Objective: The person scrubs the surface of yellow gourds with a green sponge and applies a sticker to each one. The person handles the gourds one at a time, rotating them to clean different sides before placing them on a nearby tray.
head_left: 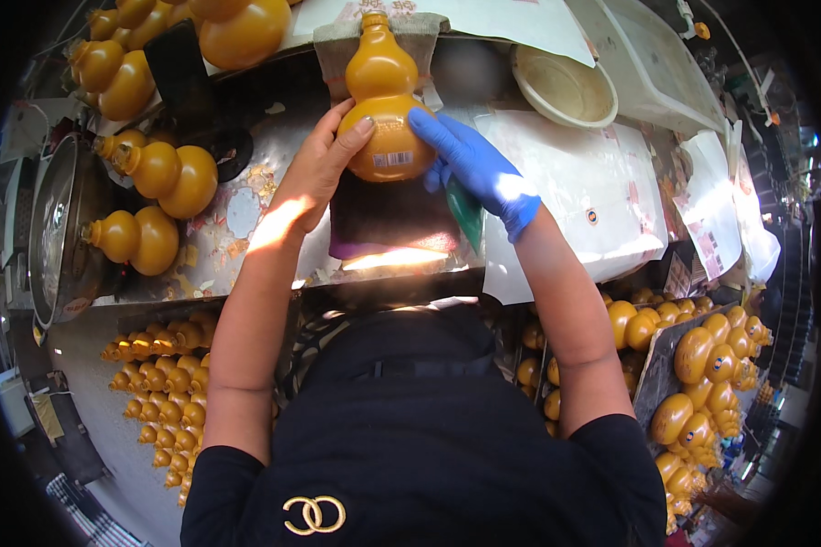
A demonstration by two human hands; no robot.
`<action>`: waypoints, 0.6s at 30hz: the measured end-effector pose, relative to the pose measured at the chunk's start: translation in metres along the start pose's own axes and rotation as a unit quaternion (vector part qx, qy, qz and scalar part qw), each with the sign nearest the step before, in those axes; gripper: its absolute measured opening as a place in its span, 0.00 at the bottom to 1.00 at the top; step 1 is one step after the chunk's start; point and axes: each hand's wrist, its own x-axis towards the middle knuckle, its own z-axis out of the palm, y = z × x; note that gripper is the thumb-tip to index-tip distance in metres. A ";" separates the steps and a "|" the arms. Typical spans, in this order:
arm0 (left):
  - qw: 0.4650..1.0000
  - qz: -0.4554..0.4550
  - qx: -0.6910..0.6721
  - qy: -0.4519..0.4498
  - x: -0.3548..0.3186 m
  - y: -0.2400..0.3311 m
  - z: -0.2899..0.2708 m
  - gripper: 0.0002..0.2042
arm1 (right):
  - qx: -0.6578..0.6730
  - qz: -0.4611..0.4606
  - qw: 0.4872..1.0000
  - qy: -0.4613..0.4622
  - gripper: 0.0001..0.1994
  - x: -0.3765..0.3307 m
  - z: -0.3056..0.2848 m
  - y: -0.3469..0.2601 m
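Observation:
A glossy amber gourd-shaped bottle [382, 77] lies over the work table, its neck pointing away from me and its wide base toward me. A small barcode label [393, 159] shows near the base. My bare left hand [327, 157] grips the bottle's left side, thumb on top. On the right side, my right hand [479, 164], in a blue glove, presses its thumb against the lower bulge. A flat green piece [464, 215], possibly a scraper, sticks out under the right palm; how it is held is hidden. Beneath the bottle lie a grey cloth [334, 56] and a dark maroon cloth [383, 215].
More gourd bottles [184, 180] stand at the left, beside a round metal pan [64, 232]. White paper [575, 196] covers the table's right side. Behind it are a round bowl [566, 87] and a pale plastic bin [661, 64]. Many bottles [698, 356] fill both lower sides.

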 end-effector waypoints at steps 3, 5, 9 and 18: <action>0.999 0.036 0.023 -0.010 -0.001 -0.001 -0.007 0.38 | 0.016 -0.046 0.999 0.016 0.38 -0.002 0.002 0.009; 0.994 0.085 0.063 -0.039 -0.009 0.006 -0.004 0.39 | 0.010 -0.067 0.997 0.028 0.38 -0.004 0.005 0.014; 0.996 0.039 0.069 -0.041 -0.012 0.008 -0.001 0.41 | -0.001 -0.053 0.998 0.036 0.38 -0.005 0.008 0.012; 0.994 0.072 0.072 -0.036 -0.007 -0.004 -0.008 0.42 | 0.482 -0.135 0.862 0.077 0.18 -0.010 -0.004 0.059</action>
